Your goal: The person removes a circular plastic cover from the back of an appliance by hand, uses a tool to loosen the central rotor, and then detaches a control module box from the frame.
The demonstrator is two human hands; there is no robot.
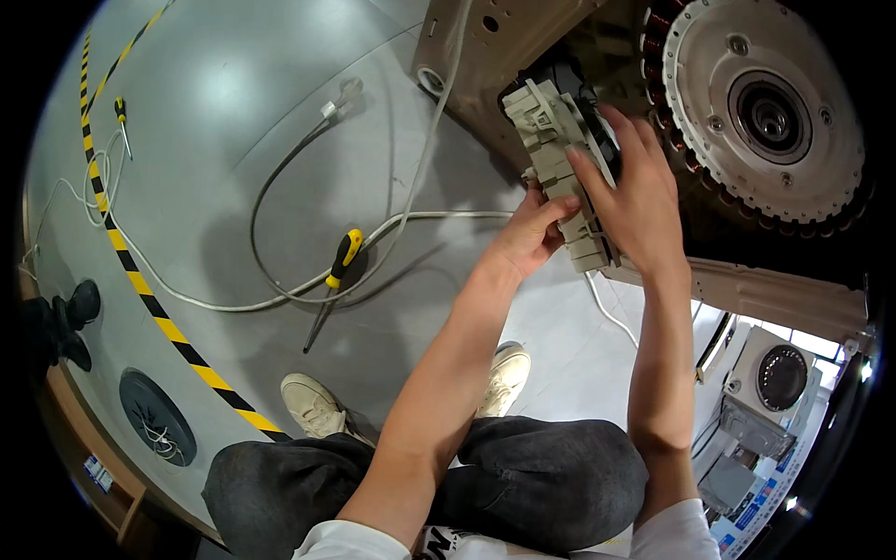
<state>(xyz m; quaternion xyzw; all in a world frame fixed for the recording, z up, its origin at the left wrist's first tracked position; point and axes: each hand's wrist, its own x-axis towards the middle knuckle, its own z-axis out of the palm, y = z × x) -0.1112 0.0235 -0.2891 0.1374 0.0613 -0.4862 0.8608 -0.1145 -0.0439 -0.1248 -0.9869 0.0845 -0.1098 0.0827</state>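
A long, ribbed beige plastic housing is held tilted beside the open body of a machine. My left hand grips its lower left side, thumb across the front and the other fingers partly hidden. From the right, my right hand closes round the same housing, its thumb on the face and its fingertips behind the far edge. Dark wires run from the housing's top into the machine. Right of my hands sits a large round motor with a silver disc and copper windings along its rim.
The machine's tan panel rises behind the housing. On the grey floor lie a yellow-black screwdriver, a white cable, a grey hose and another screwdriver. Striped tape crosses the left; a black round base stands there.
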